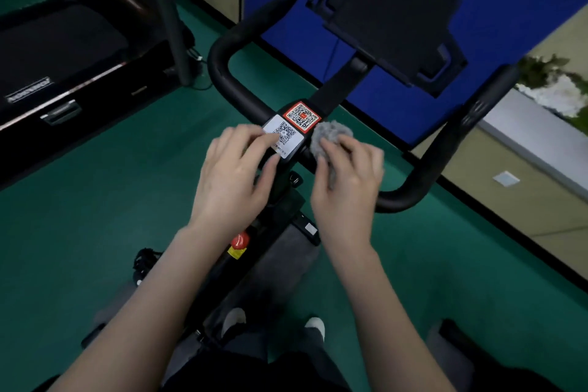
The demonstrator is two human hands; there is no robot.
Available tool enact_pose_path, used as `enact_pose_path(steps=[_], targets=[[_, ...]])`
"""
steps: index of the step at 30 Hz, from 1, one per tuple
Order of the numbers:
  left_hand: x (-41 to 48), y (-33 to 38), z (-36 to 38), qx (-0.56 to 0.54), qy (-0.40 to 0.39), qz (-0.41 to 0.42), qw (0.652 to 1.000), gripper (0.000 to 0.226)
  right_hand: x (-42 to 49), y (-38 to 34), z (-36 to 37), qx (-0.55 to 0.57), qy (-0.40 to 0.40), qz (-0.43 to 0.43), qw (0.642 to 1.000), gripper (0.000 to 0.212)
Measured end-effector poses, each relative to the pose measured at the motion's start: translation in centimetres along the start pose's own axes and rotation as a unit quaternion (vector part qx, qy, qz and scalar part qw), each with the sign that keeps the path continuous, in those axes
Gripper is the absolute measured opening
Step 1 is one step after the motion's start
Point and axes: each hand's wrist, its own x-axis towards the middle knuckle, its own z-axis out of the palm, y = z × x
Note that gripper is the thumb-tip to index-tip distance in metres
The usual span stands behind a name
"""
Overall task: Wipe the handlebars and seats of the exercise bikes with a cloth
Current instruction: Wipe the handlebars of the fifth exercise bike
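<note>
1. Both forearms are bare. They reach forward from the lower edge of the view and draw towards each other, with the wrists close to straight.
2. The left grip (232,175) lies palm down with its back up. Its fingers (254,137) are nearly straight and slightly spread, the tips resting on a white label (288,140). The thumb stretches out to the side.
3. The right grip (346,188) is also back up. Its fingers are curled round a bunched grey cloth (331,135), which sticks out past the fingertips.
4. The two grips sit side by side, close together but not touching.
</note>
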Motion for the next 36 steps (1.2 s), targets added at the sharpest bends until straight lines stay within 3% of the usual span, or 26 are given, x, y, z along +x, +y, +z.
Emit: enact_pose_path(steps=[6,14,18,21,24,26,28,30,33,36], targets=[[3.5,0.0,2.3,-0.026,-0.024,0.046,0.998,0.035,-0.9,0.4,0.6,-0.109,-0.020,-0.016,0.994,0.022],[4.2,-1.1,4.6,-0.050,-0.005,0.078,0.996,0.035,-1.9,0.8,-0.1,-0.084,0.012,0.012,0.996,0.022],[4.2,-1.4,4.9,-0.059,0.011,0.090,0.994,0.035,2.7,0.2,0.1,-0.050,-0.127,0.067,0.988,0.017],[4.2,-1.5,5.0,-0.062,0.017,0.092,0.994,0.036,6.7,0.9,-0.2,0.019,-0.280,0.233,0.931,0.020],[4.2,-1.5,5.0,-0.065,0.025,0.093,0.993,0.035,7.9,1.8,-1.0,0.089,-0.365,0.294,0.879,0.022],[4.2,-1.5,5.0,-0.064,0.026,0.097,0.993,0.035,6.8,2.1,-1.7,0.088,-0.335,0.271,0.898,0.018],[4.2,-1.6,5.1,-0.063,0.026,0.099,0.993,0.035,4.8,1.9,-1.8,0.048,-0.226,0.184,0.955,0.012],[4.3,-1.7,5.0,-0.063,0.025,0.096,0.993,0.035,2.9,0.9,-1.1,0.004,-0.127,0.097,0.987,0.014],[4.3,-1.8,5.1,-0.069,0.024,0.095,0.993,0.035,1.1,0.0,0.4,-0.025,-0.048,0.057,0.997,0.017],[4.1,-1.8,5.2,-0.071,0.024,0.097,0.992,0.035,0.3,0.1,0.6,-0.019,-0.020,0.024,0.999,0.019]])
